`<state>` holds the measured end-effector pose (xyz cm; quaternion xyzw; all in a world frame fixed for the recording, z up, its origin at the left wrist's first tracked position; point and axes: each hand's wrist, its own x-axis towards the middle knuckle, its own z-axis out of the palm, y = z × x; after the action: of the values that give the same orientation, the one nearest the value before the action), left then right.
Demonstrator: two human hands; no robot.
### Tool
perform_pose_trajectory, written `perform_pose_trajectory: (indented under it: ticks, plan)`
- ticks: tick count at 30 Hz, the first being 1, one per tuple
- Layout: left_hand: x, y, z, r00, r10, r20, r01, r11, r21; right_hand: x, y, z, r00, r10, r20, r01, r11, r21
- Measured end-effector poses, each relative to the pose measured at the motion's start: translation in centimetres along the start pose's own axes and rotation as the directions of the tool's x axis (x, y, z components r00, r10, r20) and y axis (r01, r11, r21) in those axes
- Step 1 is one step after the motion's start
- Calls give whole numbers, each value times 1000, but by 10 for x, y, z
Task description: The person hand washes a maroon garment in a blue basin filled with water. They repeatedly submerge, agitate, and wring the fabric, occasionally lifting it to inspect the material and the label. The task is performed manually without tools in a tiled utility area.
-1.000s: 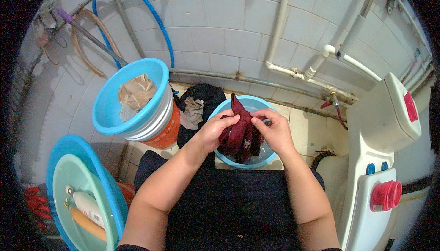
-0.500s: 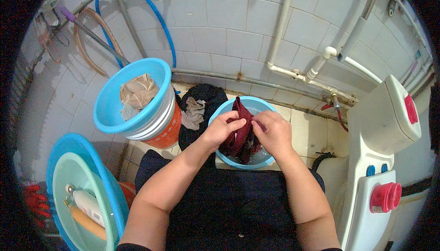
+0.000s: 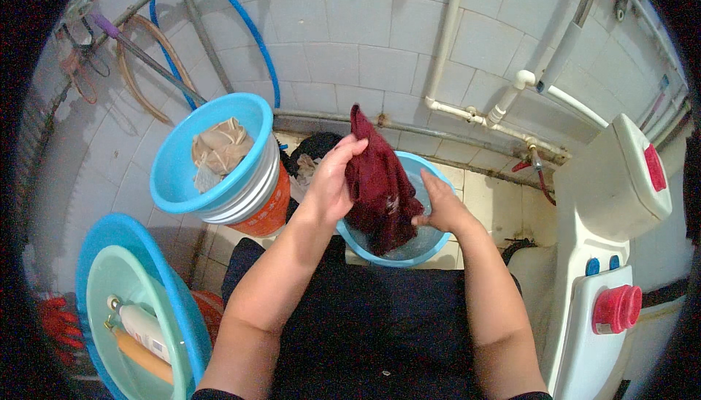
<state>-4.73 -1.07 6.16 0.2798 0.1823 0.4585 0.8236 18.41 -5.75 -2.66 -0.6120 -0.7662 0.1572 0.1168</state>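
Raised higher over blue basin (image 3: 422, 245), maroon cloth (image 3: 381, 192) hangs gripped in left hand (image 3: 335, 181); right hand (image 3: 445, 208) spread at basin's right

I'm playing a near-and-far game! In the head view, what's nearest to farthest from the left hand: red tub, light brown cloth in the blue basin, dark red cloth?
1. Dark red cloth: held by the left hand.
2. Light brown cloth: to the hand's left, in the blue basin.
3. Red tub: farthest, over on the right, on the white toilet.

Pale wall tiles (image 3: 358, 20) (perhaps stained at the dim left) meet a cream floor (image 3: 489, 206).
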Motion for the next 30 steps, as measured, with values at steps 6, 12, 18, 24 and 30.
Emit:
perform_pose_trajectory:
  ticks: [6, 12, 18, 24, 30]
  plan:
    - [-5, 12, 51, 985, 37, 168, 31, 922, -386, 20, -28, 46, 991, -107, -81, 130, 910, 394]
    - [-14, 43, 52, 957, 172, 235, -68, 916, -396, 40, -24, 33, 826, 564, 7, -215, 303, 928]
    - [14, 25, -47, 958, 80, -277, -46, 991, 125, 29, -25, -30, 822, 558, -112, 330, -307, 893]
    - [-1, -61, -65, 767, -421, -485, 506, 861, 52, 16, -61, -41, 846, 462, -267, 435, -307, 846]
    - [2, -79, -44, 920, -360, 154, 386, 900, -203, -19, -105, -48, 889, 428, -165, 337, -365, 868]
